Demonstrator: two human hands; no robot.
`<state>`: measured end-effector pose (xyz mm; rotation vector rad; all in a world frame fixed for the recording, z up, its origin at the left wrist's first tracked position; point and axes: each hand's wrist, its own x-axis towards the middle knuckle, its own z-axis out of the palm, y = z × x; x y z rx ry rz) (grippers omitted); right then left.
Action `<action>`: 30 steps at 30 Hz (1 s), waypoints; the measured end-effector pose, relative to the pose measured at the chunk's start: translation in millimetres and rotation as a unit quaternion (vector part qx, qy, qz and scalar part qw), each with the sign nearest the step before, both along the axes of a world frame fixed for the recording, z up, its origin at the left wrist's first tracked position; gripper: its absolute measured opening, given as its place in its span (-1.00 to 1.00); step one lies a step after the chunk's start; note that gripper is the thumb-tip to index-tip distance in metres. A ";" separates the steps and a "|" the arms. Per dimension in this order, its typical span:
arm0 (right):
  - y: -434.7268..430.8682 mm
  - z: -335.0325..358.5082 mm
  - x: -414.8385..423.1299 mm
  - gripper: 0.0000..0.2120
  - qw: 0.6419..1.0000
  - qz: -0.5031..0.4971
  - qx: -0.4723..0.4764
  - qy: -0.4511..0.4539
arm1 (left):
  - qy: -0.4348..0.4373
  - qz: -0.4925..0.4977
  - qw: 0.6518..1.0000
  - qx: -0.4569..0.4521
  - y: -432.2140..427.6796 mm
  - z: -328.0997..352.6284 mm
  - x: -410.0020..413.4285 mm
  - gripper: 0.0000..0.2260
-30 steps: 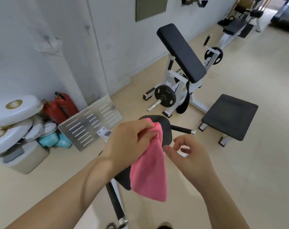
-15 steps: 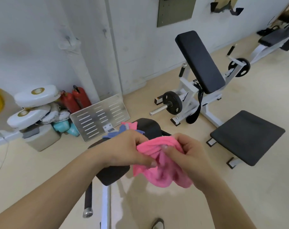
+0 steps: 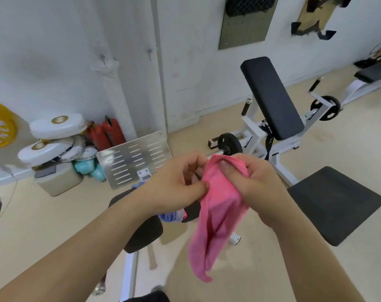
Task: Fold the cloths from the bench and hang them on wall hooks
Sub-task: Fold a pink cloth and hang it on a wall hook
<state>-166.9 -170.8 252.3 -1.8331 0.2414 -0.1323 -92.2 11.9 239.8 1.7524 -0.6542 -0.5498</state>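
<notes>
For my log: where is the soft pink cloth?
Head view, centre: the soft pink cloth hangs from the left hand and right hand, over the black padded bench.

You hold the pink cloth (image 3: 217,214) up btwn both hands: left hand (image 3: 176,184) pinches its edge w/ thumb & finger, right hand (image 3: 257,182) grips the top. Rest hangs loose. Blue cloth (image 3: 170,216) lies on the black worktop (image 3: 146,234) below your left wrist.

Single head-worn wide-angle view, facing forward-down; left hand (image 3: 174,184), right hand (image 3: 258,182) close, wall (image 3: 54,51) beyond.
</notes>
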 end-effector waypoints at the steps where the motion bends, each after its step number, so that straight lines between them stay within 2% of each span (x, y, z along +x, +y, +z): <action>1: -0.1 2.7 8.6 -0.78 1.000 -0.016 0.003 -0.016 | 0.015 0.001 1.000 0.010 2.0 -4.8 4.3 -0.71; 4: 4.8 16.6 36.9 -0.81 0.999 -0.026 0.009 -0.046 | 0.039 0.000 0.999 0.014 6.6 -18.7 19.0 -0.67; 9: 19.3 32.4 91.5 -0.86 0.997 0.049 -0.017 -0.051 | 0.102 -0.008 0.992 -0.080 12.0 -8.2 74.2 -0.56; 12: 25.0 37.4 130.7 -0.91 0.996 0.041 -0.063 -0.038 | 0.000 0.037 0.999 -0.040 9.2 11.1 120.9 -0.80; 14: 20.0 40.9 155.4 -0.82 0.997 0.037 -0.073 -0.005 | -0.022 0.073 0.997 -0.023 10.5 24.6 154.8 -0.79; 16: 10.0 40.6 180.4 -0.73 0.989 0.068 -0.114 0.060 | -0.008 0.085 0.995 -0.046 13.0 39.0 190.3 -0.82; 18: 1.7 34.4 205.9 -0.83 0.970 0.110 -0.180 0.120 | 0.001 0.085 0.993 -0.078 13.2 52.6 226.1 -0.88; 21: -8.7 26.9 240.2 -0.80 0.966 0.086 -0.197 0.146 | -0.007 0.106 0.988 -0.108 8.3 68.2 275.2 -0.90; 24: -17.1 42.8 267.0 -0.81 0.974 -0.005 -0.206 0.091 | -0.006 0.125 0.982 -0.139 7.7 80.8 316.0 -0.87; 27: -22.4 65.7 280.9 -0.84 0.979 -0.116 -0.166 -0.020 | 0.003 0.131 0.975 -0.177 13.9 95.7 337.2 -0.87; 30: -17.0 77.0 282.1 -0.82 0.968 -0.172 -0.124 -0.131 | -0.002 0.151 0.966 -0.211 21.4 103.6 342.3 -0.87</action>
